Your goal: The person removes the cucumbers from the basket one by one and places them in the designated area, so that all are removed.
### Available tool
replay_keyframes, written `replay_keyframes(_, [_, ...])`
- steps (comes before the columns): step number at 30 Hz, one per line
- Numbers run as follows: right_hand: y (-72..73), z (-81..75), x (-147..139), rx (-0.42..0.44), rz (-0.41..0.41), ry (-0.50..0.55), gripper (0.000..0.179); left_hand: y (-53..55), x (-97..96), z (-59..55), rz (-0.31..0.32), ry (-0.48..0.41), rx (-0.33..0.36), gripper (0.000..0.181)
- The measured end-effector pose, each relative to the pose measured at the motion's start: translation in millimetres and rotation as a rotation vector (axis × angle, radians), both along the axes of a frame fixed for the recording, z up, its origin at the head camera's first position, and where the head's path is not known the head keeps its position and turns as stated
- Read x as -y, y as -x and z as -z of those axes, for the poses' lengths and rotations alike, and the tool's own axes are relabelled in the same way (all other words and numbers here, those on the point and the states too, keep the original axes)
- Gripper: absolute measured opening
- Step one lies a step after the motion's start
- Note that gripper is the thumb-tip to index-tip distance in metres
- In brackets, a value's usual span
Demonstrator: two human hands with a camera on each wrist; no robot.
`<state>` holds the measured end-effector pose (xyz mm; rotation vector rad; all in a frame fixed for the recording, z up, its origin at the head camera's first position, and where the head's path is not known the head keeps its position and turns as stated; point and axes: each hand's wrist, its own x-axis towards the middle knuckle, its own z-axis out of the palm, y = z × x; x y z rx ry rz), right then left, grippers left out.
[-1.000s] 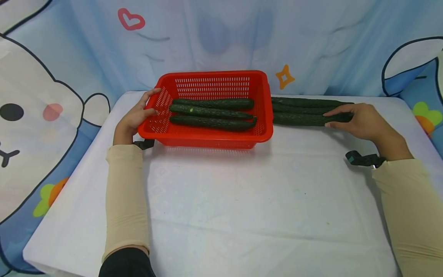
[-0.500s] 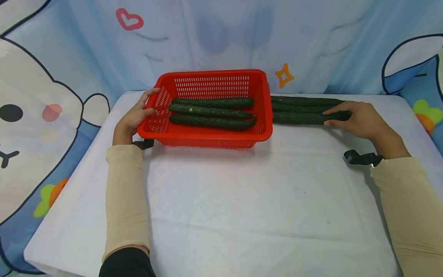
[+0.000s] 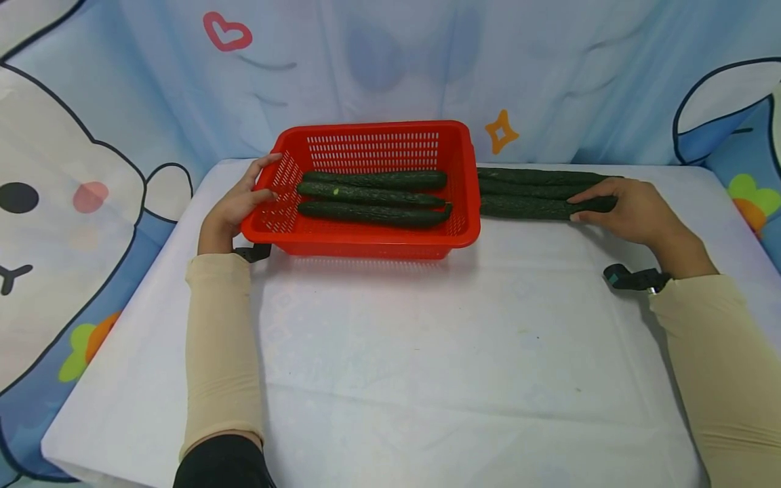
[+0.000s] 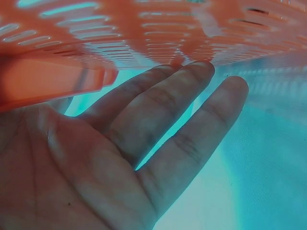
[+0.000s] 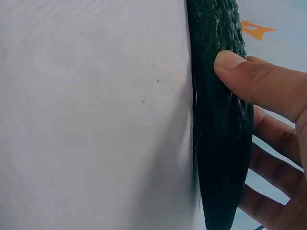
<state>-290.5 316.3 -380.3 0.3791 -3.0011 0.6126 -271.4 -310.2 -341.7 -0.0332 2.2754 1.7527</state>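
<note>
In the head view a red plastic basket stands towards the back of the table, with three dark green cucumbers lying side by side in it. My left hand holds its left end, thumb and a finger over the rim. The left wrist view shows other fingers stretched beneath the slotted underside. To the right, more cucumbers lie in a row, their left ends hidden by the basket. My right hand grips the front one near its right end, thumb on top and fingers along the far side.
A white cloth covers the table. Behind it hangs a blue printed curtain, close to the back edge. The basket's right wall stands against the row of cucumbers.
My right hand has shifted very slightly left along the row. The left hand and the basket hold their places.
</note>
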Motion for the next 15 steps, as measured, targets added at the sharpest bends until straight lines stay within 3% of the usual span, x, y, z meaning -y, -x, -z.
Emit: replay_keyframes(15, [1.0,0.7,0.0,0.031,-0.006,-0.009,0.044,0.1,-0.4,0.4,-0.002,-0.013,0.003,0.069])
